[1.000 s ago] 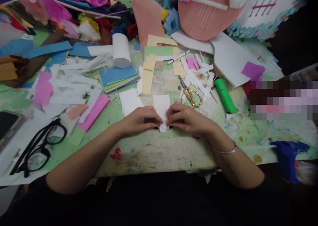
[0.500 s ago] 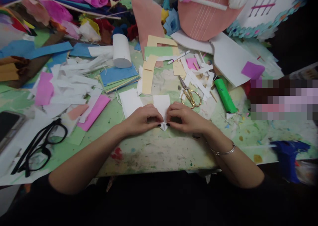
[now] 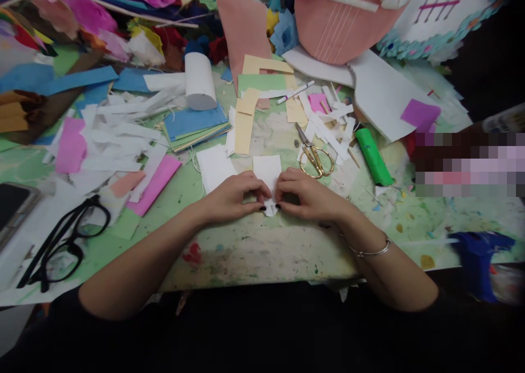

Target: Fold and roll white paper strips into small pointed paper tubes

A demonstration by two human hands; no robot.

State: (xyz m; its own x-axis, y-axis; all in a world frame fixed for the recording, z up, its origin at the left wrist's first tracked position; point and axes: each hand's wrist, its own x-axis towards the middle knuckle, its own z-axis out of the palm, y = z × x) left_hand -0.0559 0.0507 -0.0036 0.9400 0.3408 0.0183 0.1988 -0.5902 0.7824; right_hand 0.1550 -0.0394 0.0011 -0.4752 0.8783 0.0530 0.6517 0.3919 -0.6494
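A small white piece of paper (image 3: 267, 168) lies on the table in front of me, its near end folded into a short, creased tip. My left hand (image 3: 240, 196) pinches that folded end from the left, thumb and fingers closed on it. From the other side my right hand (image 3: 301, 196) pinches the same end, its thumb close to the left one. Part of the paper's middle is hidden behind my fingers. More white paper (image 3: 215, 165) lies just beyond my left hand. Gold-handled scissors (image 3: 315, 158) rest beyond my right hand.
Black glasses (image 3: 68, 242) and a phone (image 3: 16, 209) lie at the left. Blue, pink and white paper scraps crowd the far left. A white cylinder (image 3: 200, 82) stands at the back. A green roll (image 3: 374, 157) and a blue glue gun (image 3: 478, 252) are at the right.
The near tip of the paper, pointed before, now looks blunter and more opened out between my thumbs. Both hands keep nearly the same place and grip.
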